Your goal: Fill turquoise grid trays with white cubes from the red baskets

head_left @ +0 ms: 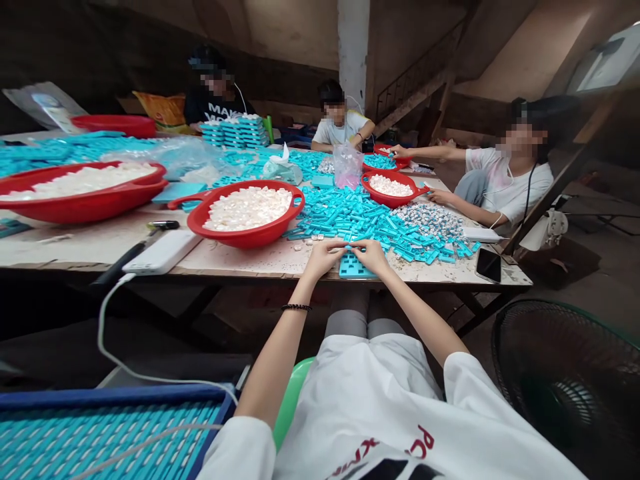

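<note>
While it lies at the near edge of the surface (240, 261), the blue plastic tray (353, 267) sits under both hands: left hand (324, 256) and right hand (371, 254) fingers pinch together above it, beside loose blue strips (370, 223) and a red basin (249, 213).

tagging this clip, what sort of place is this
Probably a small hand-assembly workshop: people sit round a long table heaped with turquoise plastic parts, red basins of white pieces, and stacked trays.
</note>
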{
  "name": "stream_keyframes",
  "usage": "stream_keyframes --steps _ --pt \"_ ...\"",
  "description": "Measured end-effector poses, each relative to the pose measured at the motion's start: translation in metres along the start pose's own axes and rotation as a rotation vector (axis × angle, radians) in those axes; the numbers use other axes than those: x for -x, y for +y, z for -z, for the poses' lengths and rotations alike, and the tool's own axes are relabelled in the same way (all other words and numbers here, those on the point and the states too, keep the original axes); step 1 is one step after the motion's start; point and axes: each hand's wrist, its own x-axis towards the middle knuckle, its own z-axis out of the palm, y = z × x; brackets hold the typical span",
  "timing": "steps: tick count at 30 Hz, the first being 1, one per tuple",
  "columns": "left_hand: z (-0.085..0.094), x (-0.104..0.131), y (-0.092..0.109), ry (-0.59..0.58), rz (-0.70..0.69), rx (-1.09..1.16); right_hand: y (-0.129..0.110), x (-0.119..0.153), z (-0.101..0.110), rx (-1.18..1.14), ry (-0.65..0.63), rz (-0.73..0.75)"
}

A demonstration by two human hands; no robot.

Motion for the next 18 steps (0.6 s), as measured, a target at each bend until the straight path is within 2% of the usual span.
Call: stream_keyframes --steps 7,12,15,18 --pt "0.001 0.001 0.000 0.024 0.001 -0.122 0.001 -0.001 -0.003 0.028 -0.036 -0.003" --pt "-0.003 0.004 0.003 0.018 -0.044 -0.208 0.001 -0.002 -0.004 0.068 -0.071 0.095" --pt "-0.004 0.009 0.008 -0.005 -0.071 -0.320 0.001 -0.002 -0.003 0.122 -0.106 0.120" --pt "-0.003 0.014 0.017 -0.082 -0.113 -0.464 0.000 -0.001 -0.003 0.167 -0.124 0.134"
